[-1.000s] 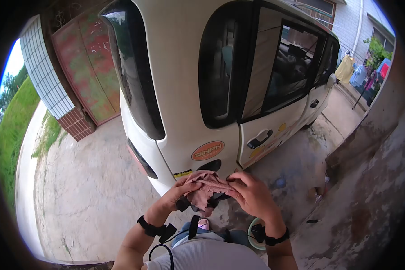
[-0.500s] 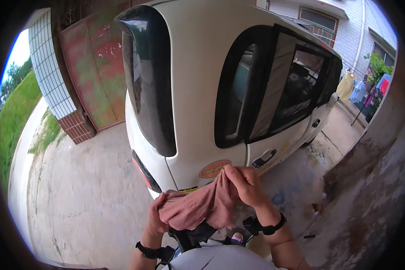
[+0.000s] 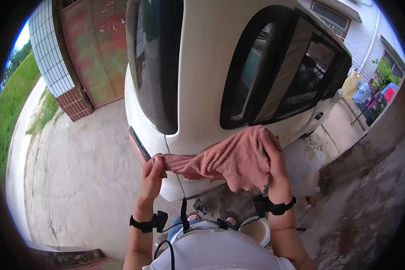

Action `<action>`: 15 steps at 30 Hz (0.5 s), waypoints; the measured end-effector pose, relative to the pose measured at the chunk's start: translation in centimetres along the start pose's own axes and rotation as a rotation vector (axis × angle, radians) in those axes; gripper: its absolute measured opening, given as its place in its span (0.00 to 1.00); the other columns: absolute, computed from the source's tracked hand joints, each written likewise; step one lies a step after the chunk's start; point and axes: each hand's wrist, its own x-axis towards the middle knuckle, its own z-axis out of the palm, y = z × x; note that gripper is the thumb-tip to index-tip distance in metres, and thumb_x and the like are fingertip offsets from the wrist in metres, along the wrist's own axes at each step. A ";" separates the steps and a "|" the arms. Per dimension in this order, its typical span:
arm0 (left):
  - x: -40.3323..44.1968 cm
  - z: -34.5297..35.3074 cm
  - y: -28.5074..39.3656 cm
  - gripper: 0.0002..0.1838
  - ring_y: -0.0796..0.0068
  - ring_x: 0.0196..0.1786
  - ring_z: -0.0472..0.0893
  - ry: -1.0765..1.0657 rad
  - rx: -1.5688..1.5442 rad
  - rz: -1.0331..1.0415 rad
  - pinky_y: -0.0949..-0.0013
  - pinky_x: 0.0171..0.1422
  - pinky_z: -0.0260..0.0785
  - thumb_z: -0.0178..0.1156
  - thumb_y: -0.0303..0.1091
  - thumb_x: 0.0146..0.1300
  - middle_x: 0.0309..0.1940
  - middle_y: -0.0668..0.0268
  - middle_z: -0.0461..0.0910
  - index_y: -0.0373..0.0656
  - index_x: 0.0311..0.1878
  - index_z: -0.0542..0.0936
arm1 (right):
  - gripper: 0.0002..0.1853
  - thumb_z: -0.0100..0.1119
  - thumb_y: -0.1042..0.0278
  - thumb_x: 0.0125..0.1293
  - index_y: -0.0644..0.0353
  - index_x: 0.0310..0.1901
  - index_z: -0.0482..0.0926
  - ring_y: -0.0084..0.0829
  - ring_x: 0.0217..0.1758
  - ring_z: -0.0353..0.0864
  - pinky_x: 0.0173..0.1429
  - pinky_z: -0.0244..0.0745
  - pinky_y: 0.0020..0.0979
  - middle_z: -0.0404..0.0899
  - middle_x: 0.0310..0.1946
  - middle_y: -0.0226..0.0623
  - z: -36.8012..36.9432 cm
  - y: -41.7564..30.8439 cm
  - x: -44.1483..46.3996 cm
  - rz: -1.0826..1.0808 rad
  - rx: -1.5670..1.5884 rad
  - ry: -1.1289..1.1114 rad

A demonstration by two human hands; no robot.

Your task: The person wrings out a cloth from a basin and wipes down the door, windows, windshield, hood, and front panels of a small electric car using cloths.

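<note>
A pinkish-brown cloth (image 3: pixel 231 159) is stretched between my two hands in front of the white car (image 3: pixel 200 72). My left hand (image 3: pixel 153 171) is closed around the bunched left end of the cloth. At the other end, my right hand (image 3: pixel 275 155) grips the cloth, which drapes over part of the fingers and hangs down. Behind the cloth is the car's rear corner, with the oval sticker almost wholly covered. Whether the cloth touches the car, I cannot tell.
A bucket (image 3: pixel 257 230) of cloudy liquid stands by my feet, at the right. To the left are a tiled pillar (image 3: pixel 51 54) and a rusty metal gate (image 3: pixel 96 54). A low wall (image 3: pixel 360 153) runs along the right, with hanging laundry (image 3: pixel 362 92) beyond it.
My hands have moved farther apart and upward, spreading the cloth wider. My right hand has shifted right. The car looks nearer, and the bucket shows more fully.
</note>
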 end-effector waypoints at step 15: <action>-0.8 14.2 12.5 0.28 0.63 0.43 0.84 -0.928 1.103 0.719 0.65 0.44 0.78 0.60 0.48 0.67 0.46 0.60 0.82 0.42 0.64 0.76 | 0.21 0.55 0.65 0.74 0.57 0.66 0.67 0.34 0.68 0.67 0.69 0.64 0.35 0.66 0.66 0.39 0.3 9.9 -2.9 0.112 0.214 -0.242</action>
